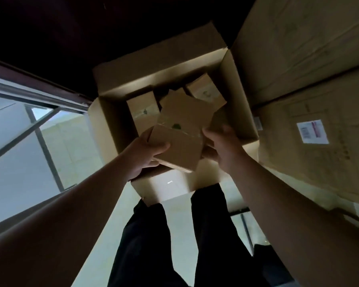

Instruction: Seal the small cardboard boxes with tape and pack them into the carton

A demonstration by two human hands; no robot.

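Observation:
An open brown carton (234, 83) stands on the floor in front of my legs, its flaps spread outward. Both hands hold a small taped cardboard box (180, 141) over the carton's near edge. My left hand (147, 152) grips its left side, thumb on top. My right hand (222, 146) grips its right side. Inside the carton lie several small boxes: one at the left (142, 108), one at the back right (205, 91), one in the middle (184, 106) lying askew. Clear tape and a small green mark show on the held box.
Large stacked cartons (311, 79) form a wall close on the right, one bearing a white label (312, 131). A window frame with glass (29, 121) runs along the left. My dark-trousered legs (174, 235) stand on a pale floor just before the carton.

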